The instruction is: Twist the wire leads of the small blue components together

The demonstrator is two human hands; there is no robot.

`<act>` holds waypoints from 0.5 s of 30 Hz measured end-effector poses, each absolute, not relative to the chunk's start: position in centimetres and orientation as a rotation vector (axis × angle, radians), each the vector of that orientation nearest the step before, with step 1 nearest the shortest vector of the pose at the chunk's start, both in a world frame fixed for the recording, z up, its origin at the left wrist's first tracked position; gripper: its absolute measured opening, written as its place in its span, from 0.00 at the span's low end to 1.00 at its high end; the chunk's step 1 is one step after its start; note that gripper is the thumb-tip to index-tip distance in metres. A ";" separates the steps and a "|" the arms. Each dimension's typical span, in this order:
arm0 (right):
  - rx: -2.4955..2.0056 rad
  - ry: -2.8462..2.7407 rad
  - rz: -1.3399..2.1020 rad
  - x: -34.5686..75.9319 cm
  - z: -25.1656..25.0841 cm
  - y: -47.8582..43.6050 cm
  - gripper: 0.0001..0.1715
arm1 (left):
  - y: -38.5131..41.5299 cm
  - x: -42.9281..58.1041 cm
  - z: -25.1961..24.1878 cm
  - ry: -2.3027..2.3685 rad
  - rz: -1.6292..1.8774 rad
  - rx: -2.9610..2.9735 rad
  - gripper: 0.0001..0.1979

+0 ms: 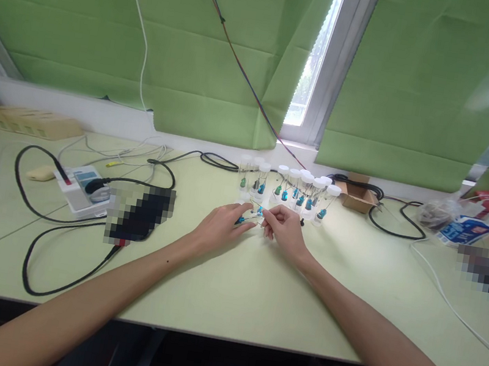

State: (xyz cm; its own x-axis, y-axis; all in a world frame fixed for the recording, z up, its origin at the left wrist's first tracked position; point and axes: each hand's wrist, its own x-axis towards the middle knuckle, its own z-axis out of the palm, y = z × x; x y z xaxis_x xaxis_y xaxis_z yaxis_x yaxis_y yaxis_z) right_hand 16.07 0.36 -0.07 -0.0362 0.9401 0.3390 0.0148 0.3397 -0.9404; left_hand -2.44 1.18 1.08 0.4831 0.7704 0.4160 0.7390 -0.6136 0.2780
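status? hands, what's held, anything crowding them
Left hand and right hand pinch one small blue-tipped piece together. Row of white-capped vials just behind. Black cable off left, apart.

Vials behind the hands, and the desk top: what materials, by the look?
Vials: clear walls showing coloured bits inside, so likely transparent plastic, possibly glass; caps are matte white, probably plastic. Desk top: smooth pale green with a soft sheen and a thin seam line at left, probably laminate. The left hand and right hand pinch a small blue piece, too small to judge.

Vials (pixel 290 190) in row behind hands (pixel 256 225); power strip (pixel 81 185) far left; cardboard box (pixel 356 196) right of vials.
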 end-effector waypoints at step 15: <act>-0.941 -1.346 1.031 16.3 0.0 0.5 0.24 | 1.3 -2.5 1.2 1.360 0.811 2.693 0.21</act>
